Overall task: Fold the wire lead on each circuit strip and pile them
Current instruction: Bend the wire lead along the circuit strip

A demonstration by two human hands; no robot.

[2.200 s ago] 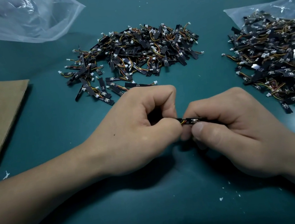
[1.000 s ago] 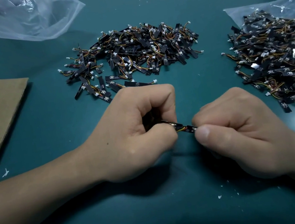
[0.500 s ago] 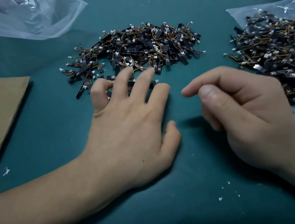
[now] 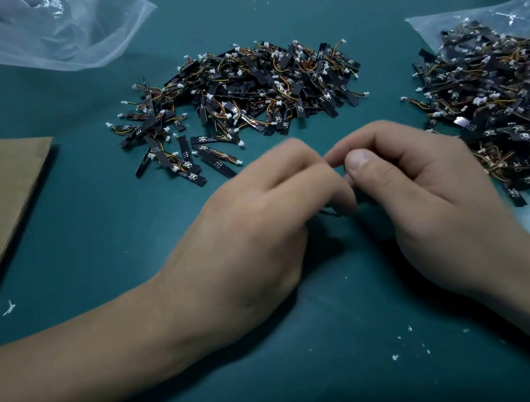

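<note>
On the teal table surface the person's two hands meet near the middle, knuckles facing away. The left hand is blurred, its fingers curled inward and its thumb reaching towards the right hand. The right hand's fingers are also curled, with the thumb tip laid against the forefinger. A thin dark sliver shows just under the left thumb tip, in the gap between the two hands. It is too small and smeared to say whether it is a circuit strip. So I cannot tell whether either hand is pinching something or is merely closed. The loose heap of black circuit strips with orange and yellow wire leads and white plugs lies just beyond the hands. Its nearest strips lie just beside the left knuckles. A second, denser heap of the same black strips lies to the right on a clear plastic bag, close behind the right hand. Another crumpled clear plastic bag lies at the far left. A flat piece of brown cardboard lies at the left edge. Small white scraps dot the surface near the right forearm.
</note>
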